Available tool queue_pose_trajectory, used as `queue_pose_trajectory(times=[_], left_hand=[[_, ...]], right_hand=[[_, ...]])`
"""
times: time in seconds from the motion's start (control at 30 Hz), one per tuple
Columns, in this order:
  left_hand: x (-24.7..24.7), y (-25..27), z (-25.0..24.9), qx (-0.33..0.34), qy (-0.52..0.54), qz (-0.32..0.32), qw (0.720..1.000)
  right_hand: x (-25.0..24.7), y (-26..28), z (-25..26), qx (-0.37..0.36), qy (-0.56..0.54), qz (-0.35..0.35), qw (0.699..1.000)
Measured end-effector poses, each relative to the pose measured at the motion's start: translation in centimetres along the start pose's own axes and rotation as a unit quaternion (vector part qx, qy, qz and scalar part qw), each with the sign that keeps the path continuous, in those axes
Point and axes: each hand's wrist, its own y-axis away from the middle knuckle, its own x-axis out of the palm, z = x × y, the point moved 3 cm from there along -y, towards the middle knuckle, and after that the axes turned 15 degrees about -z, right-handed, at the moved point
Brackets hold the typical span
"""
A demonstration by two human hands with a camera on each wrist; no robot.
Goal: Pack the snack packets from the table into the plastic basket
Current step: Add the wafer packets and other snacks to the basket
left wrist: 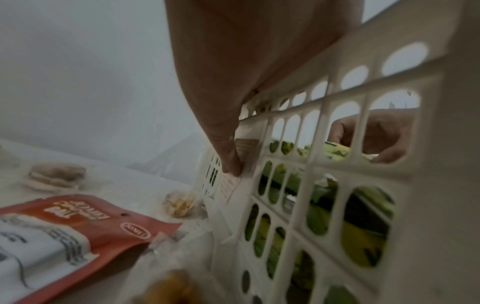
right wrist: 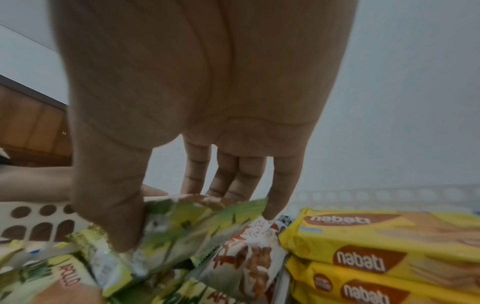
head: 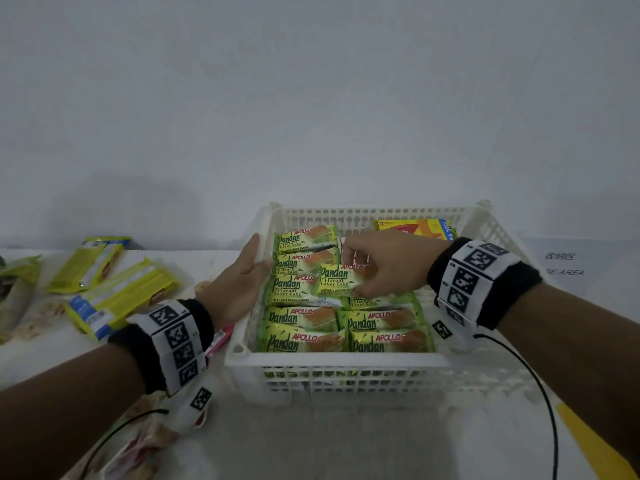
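Placing a Pandan cake packet [head: 343, 279] in the basket [head: 332, 358]
Right hand [head: 388, 265] pinched it; left hand [head: 242, 282], fingers straight, steadied the 9 o'clock wall; next, release.

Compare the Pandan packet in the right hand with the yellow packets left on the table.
The Pandan packet is green, small and held by the right hand over the white plastic basket; the yellow packets are longer and lie loose on the table, untouched. Both are sealed snack wrappers.

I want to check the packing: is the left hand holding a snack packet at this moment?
No, the left hand lies with straight fingers against the plastic basket wall, while the right hand pinches the Pandan packet.
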Motion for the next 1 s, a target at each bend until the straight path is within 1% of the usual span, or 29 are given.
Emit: queue_pose_trajectory(times=[0.2,0.47,0.7,0.87,1.0], left_hand=[[0.0,-0.2,0.5,0.017,-0.020,-0.005,1.000],[0.0,-0.2,0.7,0.013,-0.026,0.000,1.000],[0.0,-0.1,0.6,0.018,-0.037,0.007,0.999],[-0.1,-0.1,0.4,0.014,-0.040,0.009,0.999],[-0.2,-0.1,0.5,0.016,-0.041,0.010,0.999]], right_hand=[[-0.1,1.0,0.1,0.016,-0.017,0.025,0.999],[0.1,0.6,1.4,0.016,-0.046,0.051,0.998],[1.3,-0.8,3.5,-0.024,-0.045,0.049,0.998],[2.1,-1.3,4.3,-0.048,-0.050,0.060,0.996],[1.2,-1.1,3.6,-0.031,-0.056,0.067,0.996]])
